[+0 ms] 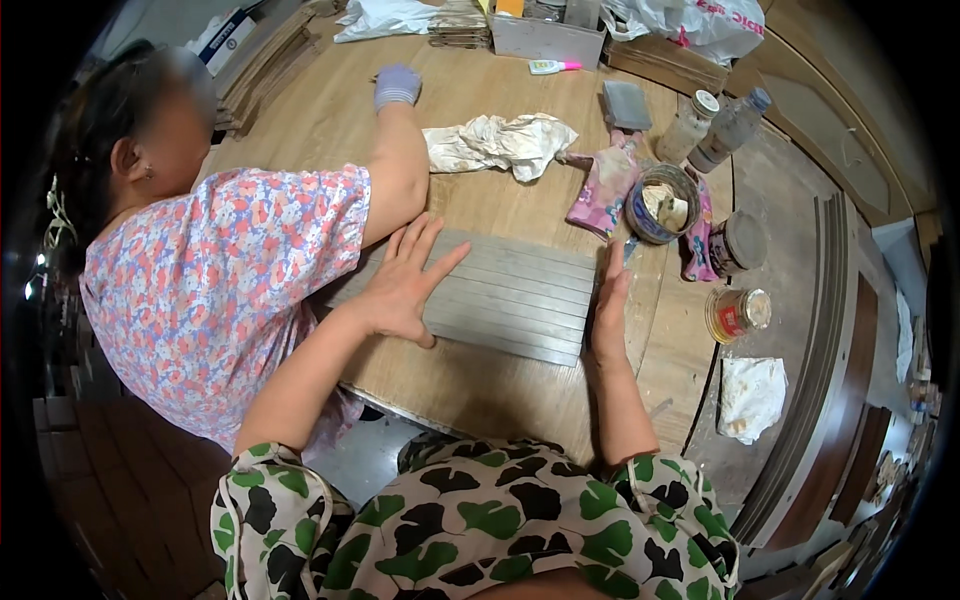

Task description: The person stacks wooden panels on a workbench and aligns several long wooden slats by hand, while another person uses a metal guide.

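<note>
Several narrow grey wood-look strips [515, 300] lie side by side as a flat panel on the wooden table [480, 392]. My left hand [402, 285] rests on the panel's left part, its fingers spread wide and holding nothing. At the panel's right end, my right hand [609, 310] stands on edge with fingers stretched out, close along the strip ends. Whether it touches them I cannot tell. The panel's far left part is partly hidden behind my left hand and the other person's arm.
At left, a person in a floral shirt [240, 270] leans over the table, one gloved hand [397, 87] reaching far. A crumpled white cloth [500, 143], a bowl [648, 222], jars [738, 243], a plastic bottle [730, 132] and a folded white cloth [752, 398] lie beyond and right.
</note>
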A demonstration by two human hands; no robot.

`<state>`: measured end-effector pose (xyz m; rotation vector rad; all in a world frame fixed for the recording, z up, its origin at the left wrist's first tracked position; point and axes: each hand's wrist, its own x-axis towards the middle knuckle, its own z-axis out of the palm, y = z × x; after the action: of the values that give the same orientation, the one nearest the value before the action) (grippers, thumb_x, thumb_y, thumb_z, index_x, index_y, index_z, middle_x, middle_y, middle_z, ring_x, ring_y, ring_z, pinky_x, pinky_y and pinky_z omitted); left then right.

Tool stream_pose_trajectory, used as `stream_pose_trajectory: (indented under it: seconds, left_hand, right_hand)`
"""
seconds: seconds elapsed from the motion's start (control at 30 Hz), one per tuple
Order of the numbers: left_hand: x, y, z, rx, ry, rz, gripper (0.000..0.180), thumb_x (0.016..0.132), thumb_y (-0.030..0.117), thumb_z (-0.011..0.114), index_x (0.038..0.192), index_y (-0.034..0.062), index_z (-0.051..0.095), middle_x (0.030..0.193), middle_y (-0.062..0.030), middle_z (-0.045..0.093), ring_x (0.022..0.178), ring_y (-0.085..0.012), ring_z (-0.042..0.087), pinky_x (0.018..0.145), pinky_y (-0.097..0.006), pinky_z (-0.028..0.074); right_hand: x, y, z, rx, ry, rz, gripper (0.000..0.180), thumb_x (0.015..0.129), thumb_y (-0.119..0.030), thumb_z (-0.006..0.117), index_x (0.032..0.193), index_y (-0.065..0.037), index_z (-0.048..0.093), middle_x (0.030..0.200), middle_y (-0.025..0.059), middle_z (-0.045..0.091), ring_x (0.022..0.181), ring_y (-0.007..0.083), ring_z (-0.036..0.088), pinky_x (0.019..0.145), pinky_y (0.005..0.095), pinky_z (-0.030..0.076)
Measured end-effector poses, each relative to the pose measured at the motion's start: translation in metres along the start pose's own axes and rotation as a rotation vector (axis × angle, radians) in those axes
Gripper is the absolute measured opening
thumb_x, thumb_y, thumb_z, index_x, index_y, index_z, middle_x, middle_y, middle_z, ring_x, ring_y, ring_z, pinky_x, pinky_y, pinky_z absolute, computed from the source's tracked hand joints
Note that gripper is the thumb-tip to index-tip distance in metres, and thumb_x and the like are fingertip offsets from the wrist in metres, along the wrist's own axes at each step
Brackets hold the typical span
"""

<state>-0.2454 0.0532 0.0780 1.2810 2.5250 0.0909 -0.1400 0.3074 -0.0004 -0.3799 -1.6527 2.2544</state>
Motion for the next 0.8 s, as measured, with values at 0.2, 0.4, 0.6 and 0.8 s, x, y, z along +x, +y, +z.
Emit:
stream_pose_trajectory:
  seconds: [0.2, 0.4, 0.6, 0.8]
  left_hand:
    - [0.001, 0.0, 0.002, -0.025, 0.014, 0.021, 0.13, 0.039, 0.034, 0.087, 0.15, 0.016, 0.021, 0.151, -0.029, 0.007, 0.142, -0.0451, 0.003, 0.115, -0.053, 0.008]
    - [-0.002, -0.003, 0.001, -0.033, 0.021, 0.02, 0.129, 0.04, 0.035, 0.086, 0.15, 0.0148, 0.021, 0.151, -0.0299, 0.007, 0.141, -0.0464, 0.002, 0.115, -0.053, 0.006]
    - [0.001, -0.005, 0.002, -0.024, 0.006, 0.015, 0.125, 0.042, 0.034, 0.084, 0.149, 0.0129, 0.022, 0.15, -0.0318, 0.009, 0.141, -0.0473, 0.001, 0.115, -0.054, 0.004]
    - [-0.009, -0.001, -0.002, -0.061, 0.006, 0.016, 0.124, 0.042, 0.032, 0.081, 0.15, 0.014, 0.022, 0.148, -0.032, 0.014, 0.141, -0.0456, 0.005, 0.114, -0.054, 0.002]
  right_hand:
    - [0.002, 0.007, -0.013, 0.039, -0.091, 0.107, 0.079, 0.098, -0.06, 0.016, 0.15, 0.0, 0.008, 0.157, 0.0165, 0.007, 0.146, 0.0266, 0.007, 0.117, 0.0363, 0.005]
    - [0.007, 0.01, -0.008, -0.026, -0.074, 0.045, 0.079, 0.098, -0.059, 0.015, 0.15, 0.0, 0.011, 0.156, 0.0168, 0.015, 0.145, 0.0261, 0.011, 0.116, 0.0359, 0.005]
    - [0.013, 0.026, -0.013, 0.041, 0.03, -0.092, 0.073, 0.1, -0.054, 0.02, 0.149, 0.001, 0.017, 0.154, 0.0175, 0.02, 0.143, 0.0273, 0.017, 0.116, 0.0368, 0.007]
    - [-0.001, 0.022, -0.011, 0.016, -0.046, 0.036, 0.069, 0.101, -0.051, 0.022, 0.148, -0.001, 0.023, 0.15, 0.0161, 0.028, 0.139, 0.0268, 0.023, 0.115, 0.0372, 0.011]
